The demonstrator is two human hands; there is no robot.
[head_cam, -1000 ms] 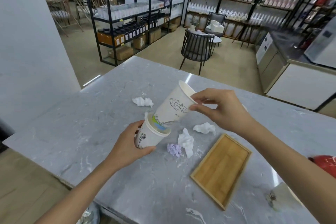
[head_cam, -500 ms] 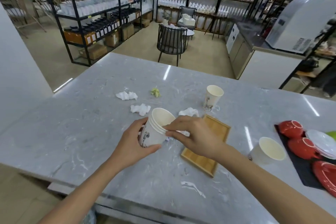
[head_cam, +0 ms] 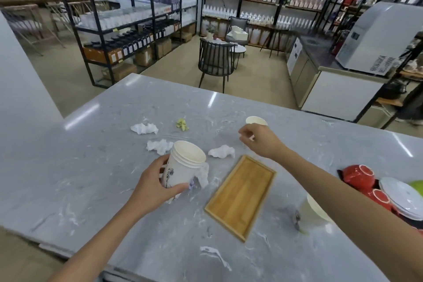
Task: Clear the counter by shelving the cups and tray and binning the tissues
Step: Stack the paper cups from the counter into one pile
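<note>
L hand (head_cam: pixel 155 184): grips nested cup stack (head_cam: pixel 184 168); base hidden.
R hand (head_cam: pixel 259 141): open, empty, partly covering far cup (head_cam: pixel 256 120).
Near cup (head_cam: pixel 314 212): blurred, arm overlaps.

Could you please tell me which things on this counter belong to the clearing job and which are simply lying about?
Part of the job:
- cup stack, held in the left hand
- far cup, just beyond the open right hand
- near cup
- tray
- white tissues
- yellow scrap

Just lying about:
- red bowls
- white plates
</note>
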